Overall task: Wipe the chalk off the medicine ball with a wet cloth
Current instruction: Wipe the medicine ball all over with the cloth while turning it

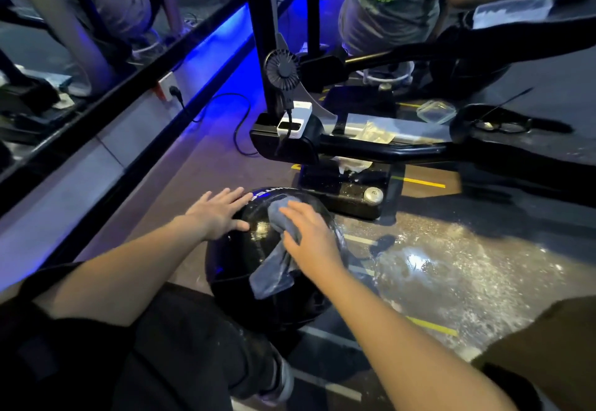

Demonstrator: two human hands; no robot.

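A glossy black medicine ball [245, 268] sits on the floor between my knees, wet and shiny on top, with white lettering at its far edge. My left hand [219, 212] lies flat on the ball's upper left side with fingers spread. My right hand [309, 236] presses a grey-blue cloth [274, 265] against the ball's top right; the cloth's loose end hangs down the near side. Fingers of the right hand lie fairly straight over the cloth.
A black gym machine [354, 149] with a small clip fan [282, 66] and a white device stands just beyond the ball. Chalk dust and wet streaks [451, 268] cover the floor at right. A mirror wall runs along the left. Another person crouches at the back.
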